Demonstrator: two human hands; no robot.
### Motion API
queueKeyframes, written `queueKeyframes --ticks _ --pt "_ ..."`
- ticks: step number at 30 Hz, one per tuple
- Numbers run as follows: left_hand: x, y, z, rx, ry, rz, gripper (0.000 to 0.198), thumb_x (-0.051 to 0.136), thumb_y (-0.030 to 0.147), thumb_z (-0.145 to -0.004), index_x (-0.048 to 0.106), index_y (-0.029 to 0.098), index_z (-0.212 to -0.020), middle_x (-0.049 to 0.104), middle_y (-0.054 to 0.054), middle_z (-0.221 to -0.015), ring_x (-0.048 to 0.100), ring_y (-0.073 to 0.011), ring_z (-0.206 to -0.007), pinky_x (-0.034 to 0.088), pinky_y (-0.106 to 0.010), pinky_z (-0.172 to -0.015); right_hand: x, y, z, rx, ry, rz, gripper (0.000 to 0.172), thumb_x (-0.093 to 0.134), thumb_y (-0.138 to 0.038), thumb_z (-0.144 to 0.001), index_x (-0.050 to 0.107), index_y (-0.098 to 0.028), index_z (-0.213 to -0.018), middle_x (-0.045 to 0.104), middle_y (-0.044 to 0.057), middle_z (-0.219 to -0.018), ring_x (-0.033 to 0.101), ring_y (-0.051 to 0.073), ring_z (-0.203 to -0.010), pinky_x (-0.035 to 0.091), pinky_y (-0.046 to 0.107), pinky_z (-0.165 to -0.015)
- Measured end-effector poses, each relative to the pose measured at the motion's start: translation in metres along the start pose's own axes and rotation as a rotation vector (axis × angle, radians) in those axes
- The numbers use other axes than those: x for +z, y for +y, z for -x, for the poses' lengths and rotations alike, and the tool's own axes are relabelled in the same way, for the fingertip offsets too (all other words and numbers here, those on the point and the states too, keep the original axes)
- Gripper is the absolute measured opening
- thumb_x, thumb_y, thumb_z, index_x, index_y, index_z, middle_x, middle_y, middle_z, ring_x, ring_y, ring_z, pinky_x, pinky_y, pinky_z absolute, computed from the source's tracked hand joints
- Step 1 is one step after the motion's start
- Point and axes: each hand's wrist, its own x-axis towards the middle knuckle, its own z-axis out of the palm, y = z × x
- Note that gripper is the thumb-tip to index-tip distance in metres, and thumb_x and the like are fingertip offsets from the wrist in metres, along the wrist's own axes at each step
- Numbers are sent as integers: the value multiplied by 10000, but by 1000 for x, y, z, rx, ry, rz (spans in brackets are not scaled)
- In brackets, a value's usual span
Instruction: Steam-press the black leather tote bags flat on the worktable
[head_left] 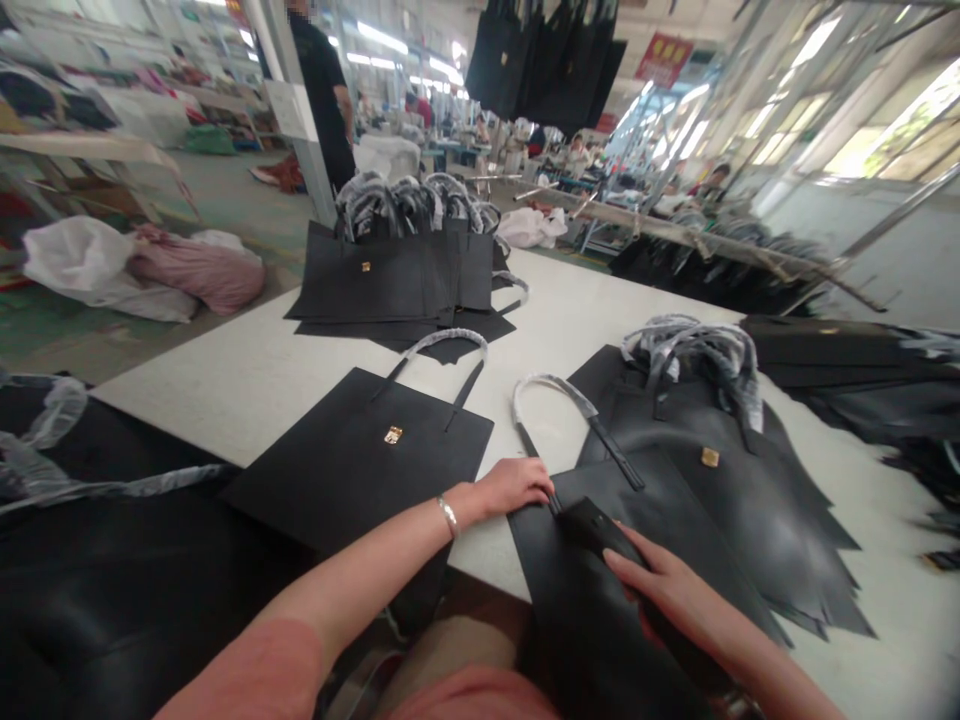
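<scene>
My left hand (519, 484) is closed on the lower end of a plastic-wrapped handle (556, 385), at the top edge of a black panel (547, 570). Just right of it, my right hand (651, 575) grips a black tool (596, 528), whose front end lies over the panel's edge near the handle end. The handle's other end rests loose on the black leather to the right. A black bag (375, 450) with a gold clasp (393, 435) and an upright handle lies left of my hands.
Stacked black bags (382, 270) with wrapped handles stand at the table's (187, 380) far side. More bags (712, 480) lie at the right, and others (112, 560) at the left. A person (322, 90) stands beyond a metal post (296, 120).
</scene>
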Motion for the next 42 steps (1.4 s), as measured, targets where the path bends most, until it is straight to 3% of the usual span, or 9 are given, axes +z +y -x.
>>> queueKeyframes --ticks 8,14,18,22,27,35,42 --pt "5 20 5 95 -21 -219 218 393 129 -934 594 125 -851 575 -92 -895 511 -198 -850 443 -292 -684 2 7 -4 -18 35 46 661 501 -529 -878 336 -206 -1430 563 -45 -562 565 151 -384 427 226 -341" --pt "6 22 -1 68 -13 -204 175 418 107 -901 566 127 -810 559 -106 -878 508 -208 -845 453 -323 -727 4 7 -3 -28 41 49 658 489 -514 -890 314 -189 -1435 577 -30 -589 581 161 -394 437 235 -341" --pt "9 21 -1 -55 68 -100 94 478 120 -858 563 147 -830 573 -72 -883 535 -178 -808 453 -291 -722 6 7 -2 -37 60 63 616 482 -488 -901 336 -197 -1423 557 -42 -574 578 157 -385 431 230 -341" --pt "11 16 2 -237 201 33 197 377 162 -925 564 162 -863 591 -28 -865 566 -133 -792 457 -238 -717 7 6 -2 -48 59 77 599 483 -466 -904 345 -195 -1421 559 -43 -566 586 157 -393 439 226 -347" --pt "16 12 8 -387 340 99 175 400 137 -905 564 146 -965 573 -61 -965 557 -157 -908 455 -280 -816 7 3 1 -59 47 87 581 482 -456 -904 356 -201 -1411 591 -31 -564 587 160 -403 442 227 -359" --pt "14 16 11 -185 230 77 61 575 185 -869 610 182 -919 601 -34 -932 526 -168 -929 436 -285 -839 9 -25 2 -66 -61 130 555 499 -418 -888 395 -190 -1383 672 47 -762 577 139 -392 428 227 -343" --pt "10 8 3 26 47 -36 187 444 240 -943 603 166 -876 591 -70 -906 499 -200 -925 410 -331 -837 9 -29 -1 -57 -54 137 545 490 -421 -892 388 -195 -1377 654 29 -704 578 149 -400 437 235 -356"
